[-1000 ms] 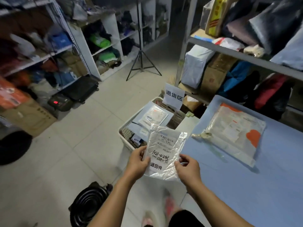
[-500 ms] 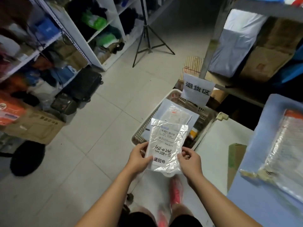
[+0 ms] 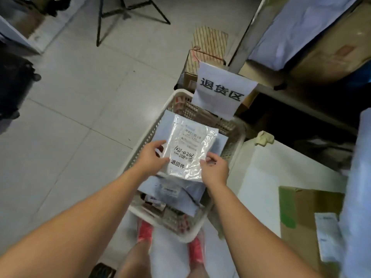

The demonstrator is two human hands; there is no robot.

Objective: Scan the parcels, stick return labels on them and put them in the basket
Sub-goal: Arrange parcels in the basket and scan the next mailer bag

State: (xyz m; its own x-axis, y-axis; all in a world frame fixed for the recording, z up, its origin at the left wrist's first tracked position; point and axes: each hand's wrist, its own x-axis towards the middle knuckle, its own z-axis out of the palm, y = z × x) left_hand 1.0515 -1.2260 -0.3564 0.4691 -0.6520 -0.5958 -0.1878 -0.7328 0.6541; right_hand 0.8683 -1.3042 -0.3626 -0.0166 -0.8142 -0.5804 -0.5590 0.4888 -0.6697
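Basket (image 3: 178, 92): white lattice crate, centre frame, already holding grey bags (image 3: 172, 189).
Sign (image 3: 220, 93): paper sheet at the far rim, upper centre (apparently marks the returns spot).
Parcel (image 3: 190, 149): clear pouch held flat over the basket, not yet released; kept level, probably to land face up.
Left hand (image 3: 150, 157): pinches the pouch's left edge.
Right hand (image 3: 215, 169): pinches the lower right corner; two grips likely prevent sagging.
Label (image 3: 177, 164): sticker at the pouch's lower left, facing up.
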